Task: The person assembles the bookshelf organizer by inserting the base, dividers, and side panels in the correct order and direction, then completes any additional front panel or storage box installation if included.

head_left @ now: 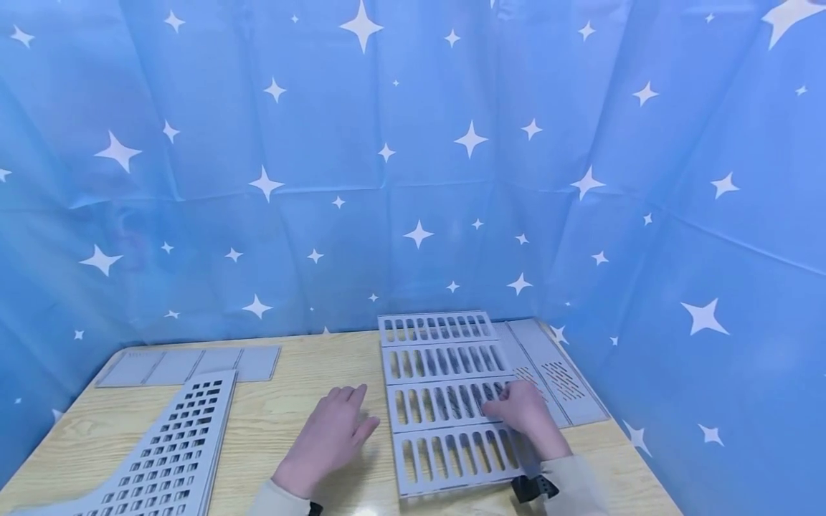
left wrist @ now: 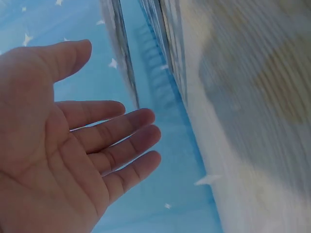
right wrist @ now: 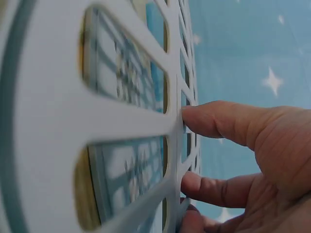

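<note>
A white panel (head_left: pixel 445 428) with rows of long slots and crosswise seams is held raised over the right side of the table. My right hand (head_left: pixel 525 412) grips it by its right edge. In the right wrist view, the thumb (right wrist: pixel 209 119) and fingertips (right wrist: pixel 204 187) press against the slotted sheet (right wrist: pixel 53 121); part of the lower fingers is hidden. To the panel's left, my left hand (head_left: pixel 332 433) hovers above the wood, holding nothing. The left wrist view shows its palm (left wrist: pixel 53 150) with the fingers relaxed and the thumb spread.
Flat grey panels (head_left: pixel 535 358) with small orange-toned slits lie under and right of the slotted panel. At left are a stack of curved panels with square holes (head_left: pixel 222 408) and a plain seamed strip (head_left: pixel 174 365). A blue star-patterned curtain (head_left: pixel 413 158) surrounds the wooden table (head_left: pixel 316 358).
</note>
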Demonstrator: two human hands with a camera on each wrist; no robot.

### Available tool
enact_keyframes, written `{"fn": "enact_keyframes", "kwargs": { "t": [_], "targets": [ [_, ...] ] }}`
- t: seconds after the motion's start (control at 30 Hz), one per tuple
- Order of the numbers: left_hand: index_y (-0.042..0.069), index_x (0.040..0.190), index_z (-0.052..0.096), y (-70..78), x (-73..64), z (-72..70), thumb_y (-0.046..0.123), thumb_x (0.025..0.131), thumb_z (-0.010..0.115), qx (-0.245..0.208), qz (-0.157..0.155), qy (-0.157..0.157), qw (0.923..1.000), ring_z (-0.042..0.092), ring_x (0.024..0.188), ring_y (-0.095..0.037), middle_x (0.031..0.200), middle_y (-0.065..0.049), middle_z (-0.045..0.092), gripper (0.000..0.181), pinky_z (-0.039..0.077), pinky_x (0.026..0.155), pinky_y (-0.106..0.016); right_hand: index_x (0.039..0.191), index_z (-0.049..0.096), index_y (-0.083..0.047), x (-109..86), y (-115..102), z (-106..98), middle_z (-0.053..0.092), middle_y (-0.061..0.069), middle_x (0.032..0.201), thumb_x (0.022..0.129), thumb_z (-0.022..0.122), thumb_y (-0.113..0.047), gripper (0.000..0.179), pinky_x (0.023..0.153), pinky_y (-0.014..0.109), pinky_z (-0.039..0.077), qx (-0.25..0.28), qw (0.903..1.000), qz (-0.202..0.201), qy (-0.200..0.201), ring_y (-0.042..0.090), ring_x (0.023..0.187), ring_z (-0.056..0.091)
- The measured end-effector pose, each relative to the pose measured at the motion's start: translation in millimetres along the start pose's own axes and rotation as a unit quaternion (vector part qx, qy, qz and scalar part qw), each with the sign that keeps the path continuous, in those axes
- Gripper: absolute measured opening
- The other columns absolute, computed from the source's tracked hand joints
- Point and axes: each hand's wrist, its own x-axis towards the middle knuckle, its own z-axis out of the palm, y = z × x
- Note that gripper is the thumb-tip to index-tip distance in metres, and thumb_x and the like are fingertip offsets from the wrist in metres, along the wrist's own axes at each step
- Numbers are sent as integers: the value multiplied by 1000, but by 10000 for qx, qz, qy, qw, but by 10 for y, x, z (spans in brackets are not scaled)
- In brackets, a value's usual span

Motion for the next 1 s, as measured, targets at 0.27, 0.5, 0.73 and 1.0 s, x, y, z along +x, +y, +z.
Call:
{"fn": "enact_keyframes", "kwargs": {
  "t": [0.27,0.5,0.73,1.0],
  "targets": [
    [-13,147,46,-244,-7,-24,34,106,59,-1361,-894,-468,9855,70,91,-30,102,-15,73,63,58,85,-47,55,34,-19,-154,-283,281,22,-9,51,86,80,-22,56,47,24,19,466,9965,-382,-573,9,48,18],
    [-17,145,45,-405,-55,-92,14,98,69,-1787,-1482,-224,9724,34,45,-9,54,3,46,61,34,44,-27,77,63,-5,-262,-423,401,53,0,70,91,76,-22,26,52,29,38,703,9847,-1072,-1182,15,60,45],
    [-14,142,49,-571,-105,-270,10,96,70,-1353,-2047,-288,9690,51,55,-16,69,-2,58,56,41,50,-33,107,70,5,-332,-514,490,66,9,100,96,70,-20,28,73,40,54,996,9657,-1873,-1500,22,89,61],
    [-5,106,65,-670,-121,-196,7,89,73,-1105,-2351,-752,9627,56,66,-18,76,-5,60,21,46,56,-33,112,73,2,-353,-505,462,73,12,109,99,66,-22,29,81,47,59,934,9530,-2095,-1977,31,99,69]
  ]
}}
